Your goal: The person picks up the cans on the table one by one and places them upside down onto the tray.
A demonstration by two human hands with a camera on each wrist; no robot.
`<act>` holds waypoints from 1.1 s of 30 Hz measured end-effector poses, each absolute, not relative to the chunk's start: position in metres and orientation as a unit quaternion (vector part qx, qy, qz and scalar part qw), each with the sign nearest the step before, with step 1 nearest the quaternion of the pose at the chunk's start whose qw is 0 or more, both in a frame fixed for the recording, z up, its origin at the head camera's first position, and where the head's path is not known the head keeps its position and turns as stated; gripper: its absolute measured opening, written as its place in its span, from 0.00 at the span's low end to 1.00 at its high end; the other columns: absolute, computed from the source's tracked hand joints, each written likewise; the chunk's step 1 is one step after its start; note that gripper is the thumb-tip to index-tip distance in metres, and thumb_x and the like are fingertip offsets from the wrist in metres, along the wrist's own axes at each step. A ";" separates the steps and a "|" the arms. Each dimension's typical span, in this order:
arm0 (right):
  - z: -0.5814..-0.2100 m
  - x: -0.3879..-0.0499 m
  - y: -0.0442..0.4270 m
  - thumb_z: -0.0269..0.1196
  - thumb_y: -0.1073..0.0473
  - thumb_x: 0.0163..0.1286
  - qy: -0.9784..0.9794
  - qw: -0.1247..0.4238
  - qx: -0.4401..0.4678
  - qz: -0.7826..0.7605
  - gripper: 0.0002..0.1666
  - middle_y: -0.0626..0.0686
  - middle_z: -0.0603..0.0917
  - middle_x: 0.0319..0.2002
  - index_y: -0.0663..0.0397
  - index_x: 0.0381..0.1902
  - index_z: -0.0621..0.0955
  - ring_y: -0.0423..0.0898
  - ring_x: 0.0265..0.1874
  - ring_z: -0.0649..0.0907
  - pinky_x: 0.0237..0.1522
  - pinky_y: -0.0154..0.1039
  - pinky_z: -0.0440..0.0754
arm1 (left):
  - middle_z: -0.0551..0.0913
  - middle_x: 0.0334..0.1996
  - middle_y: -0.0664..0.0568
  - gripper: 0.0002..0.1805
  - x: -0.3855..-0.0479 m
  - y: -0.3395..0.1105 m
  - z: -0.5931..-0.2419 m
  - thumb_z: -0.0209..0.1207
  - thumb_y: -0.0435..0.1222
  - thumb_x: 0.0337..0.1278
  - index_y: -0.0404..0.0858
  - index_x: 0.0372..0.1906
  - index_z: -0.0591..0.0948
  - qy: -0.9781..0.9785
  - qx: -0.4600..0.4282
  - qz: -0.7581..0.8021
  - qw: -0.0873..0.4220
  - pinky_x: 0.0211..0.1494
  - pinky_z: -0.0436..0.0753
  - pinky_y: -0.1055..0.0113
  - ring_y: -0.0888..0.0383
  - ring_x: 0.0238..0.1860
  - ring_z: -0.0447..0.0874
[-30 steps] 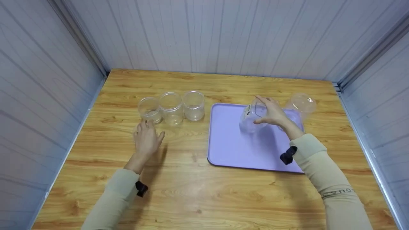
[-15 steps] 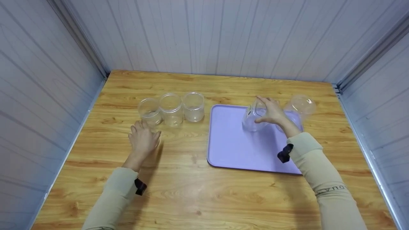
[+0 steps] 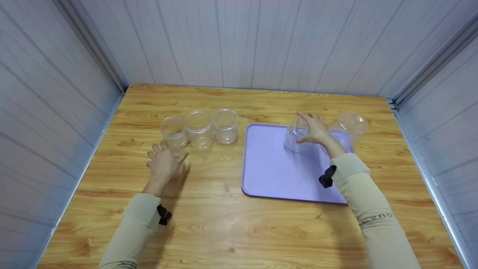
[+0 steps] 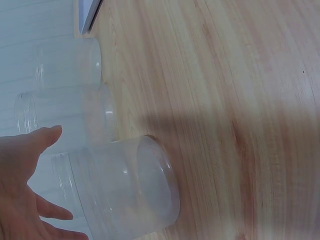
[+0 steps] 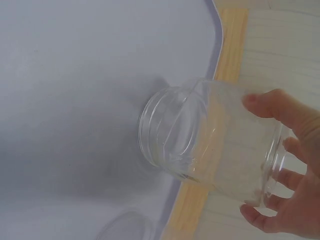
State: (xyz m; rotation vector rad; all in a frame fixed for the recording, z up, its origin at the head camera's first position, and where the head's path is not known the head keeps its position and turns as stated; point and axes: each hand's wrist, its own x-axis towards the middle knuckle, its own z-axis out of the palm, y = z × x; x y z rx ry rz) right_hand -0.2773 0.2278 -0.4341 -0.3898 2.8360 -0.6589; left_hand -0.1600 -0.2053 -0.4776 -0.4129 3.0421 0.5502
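Observation:
My left hand (image 3: 163, 162) has its fingers spread over a clear jar (image 4: 120, 187), with a gap between thumb and jar in the left wrist view. Just beyond it, three clear jars (image 3: 199, 129) stand side by side on the wooden table. My right hand (image 3: 317, 130) grips another clear jar (image 3: 293, 142) around its upper part, thumb and fingers on opposite sides. That jar is upright at the back of the purple tray (image 3: 278, 175). In the right wrist view its lower end (image 5: 170, 127) appears to rest on the tray.
At the tray's back right corner is another clear container (image 3: 351, 123), partly behind my right hand; how it rests cannot be told. A grey panel wall (image 3: 239, 45) closes off the back of the table (image 3: 209, 224), with more panels along both sides.
My left hand has shifted slightly left, and its fingers have spread. The jar in my right hand has turned, so its label no longer shows, and stands straighter.

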 end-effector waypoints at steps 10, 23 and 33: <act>-0.433 -0.282 0.225 0.72 0.61 0.41 0.958 0.119 -0.147 -0.215 0.56 0.67 0.56 0.62 0.53 0.67 0.56 0.67 0.60 0.52 0.54 0.67 0.53 | 0.59 0.52 0.25 0.52 -0.165 -0.208 -0.481 0.56 0.59 0.45 0.23 0.62 0.52 0.963 -0.158 0.215 0.027 0.39 0.71 0.37 0.28 0.48 0.62; -0.434 -0.284 0.221 0.71 0.60 0.42 0.958 0.134 -0.141 -0.211 0.56 0.65 0.55 0.64 0.52 0.67 0.55 0.66 0.61 0.51 0.56 0.65 0.51 | 0.59 0.51 0.26 0.49 -0.165 -0.211 -0.483 0.57 0.56 0.47 0.26 0.63 0.51 0.956 -0.150 0.248 0.053 0.41 0.71 0.39 0.29 0.49 0.61; -0.434 -0.286 0.221 0.70 0.60 0.43 0.957 0.141 -0.150 -0.206 0.57 0.65 0.53 0.64 0.54 0.68 0.53 0.65 0.62 0.50 0.57 0.63 0.51 | 0.62 0.48 0.25 0.45 -0.165 -0.214 -0.486 0.58 0.52 0.48 0.24 0.60 0.55 0.959 -0.135 0.246 0.037 0.41 0.72 0.41 0.30 0.47 0.63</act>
